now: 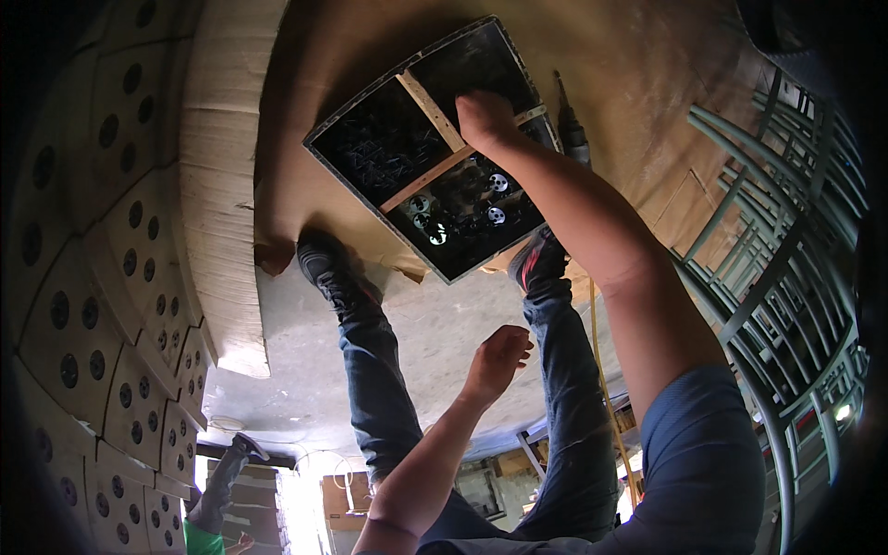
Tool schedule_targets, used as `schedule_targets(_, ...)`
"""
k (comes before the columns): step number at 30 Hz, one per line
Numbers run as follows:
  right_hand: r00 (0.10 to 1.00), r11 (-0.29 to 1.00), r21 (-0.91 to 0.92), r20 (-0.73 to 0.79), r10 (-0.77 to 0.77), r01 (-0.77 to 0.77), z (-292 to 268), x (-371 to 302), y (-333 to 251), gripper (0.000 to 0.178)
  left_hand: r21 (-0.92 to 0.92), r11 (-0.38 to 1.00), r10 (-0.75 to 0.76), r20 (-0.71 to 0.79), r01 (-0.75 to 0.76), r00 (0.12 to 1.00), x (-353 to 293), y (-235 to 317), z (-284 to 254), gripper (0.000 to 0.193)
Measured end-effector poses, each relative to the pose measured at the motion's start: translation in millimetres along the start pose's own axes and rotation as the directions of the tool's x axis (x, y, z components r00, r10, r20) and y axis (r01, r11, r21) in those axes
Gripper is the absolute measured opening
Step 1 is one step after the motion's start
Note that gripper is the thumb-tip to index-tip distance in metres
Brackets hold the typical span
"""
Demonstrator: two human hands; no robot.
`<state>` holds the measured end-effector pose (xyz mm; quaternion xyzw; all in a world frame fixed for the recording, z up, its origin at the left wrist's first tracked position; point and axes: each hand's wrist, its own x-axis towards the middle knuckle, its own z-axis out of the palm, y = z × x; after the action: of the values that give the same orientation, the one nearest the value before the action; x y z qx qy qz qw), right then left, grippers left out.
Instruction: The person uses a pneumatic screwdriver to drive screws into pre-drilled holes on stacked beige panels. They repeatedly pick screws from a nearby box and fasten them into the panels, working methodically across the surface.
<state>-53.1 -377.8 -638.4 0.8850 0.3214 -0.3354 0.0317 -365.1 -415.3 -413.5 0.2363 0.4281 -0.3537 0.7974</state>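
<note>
A shallow dark box (430, 177) with wooden dividers lies on brown cardboard in front of my feet. My right hand (485, 118) reaches into its far right compartment; the fingers are hidden in the dark, so what they touch does not show. Many thin dark screws or nails (379, 157) fill the left compartment. Several round silver pieces with holes (497, 215) lie among dark parts in the near compartment. My left hand (500, 355) hangs between my legs, apart from the box, fingers curled closed; anything inside them is hidden.
A dark pen-shaped power tool (571, 129) lies just right of the box, and a yellow hose or cord (597, 342) runs by my right leg. Green metal frames (786, 240) are piled at right. Cardboard cartons with round holes (139, 240) line the left. Another person (208, 518) is at lower left.
</note>
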Motion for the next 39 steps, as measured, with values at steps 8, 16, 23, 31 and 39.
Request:
schedule_targets(8, 0.926, 0.950, 0.279, -0.302, 0.227, -0.142, -9, -5, 13, 0.021, -0.018, 1.000, -0.015, 0.005, 0.015, 1.000, 0, 2, -1, 0.024)
schedule_targets(16, 0.927, 0.504, 0.854, -0.285, 0.243, 0.130, -14, -80, -105, 0.023, -0.004, 0.999, -0.055, 0.006, 0.055, 0.998, 4, -3, 0, 0.026)
schedule_targets(23, 0.922, 0.918, 0.306, -0.213, 0.324, -0.252, -26, -40, -19, 0.018, 0.006, 0.999, -0.052, 0.005, 0.052, 0.999, 3, -6, -6, 0.032)
schedule_targets(31, 0.895, 0.926, 0.030, 0.268, 0.356, -0.377, -28, 15, -16, 0.025, 0.068, 0.996, -0.061, -0.020, 0.062, 0.998, 2, 4, -5, 0.032)
schedule_targets(39, 0.945, 0.925, 0.193, 0.074, 0.319, -0.327, -24, 10, -2, 0.024, 0.041, 0.998, -0.040, 0.005, 0.040, 0.999, 1, 4, -5, 0.033)
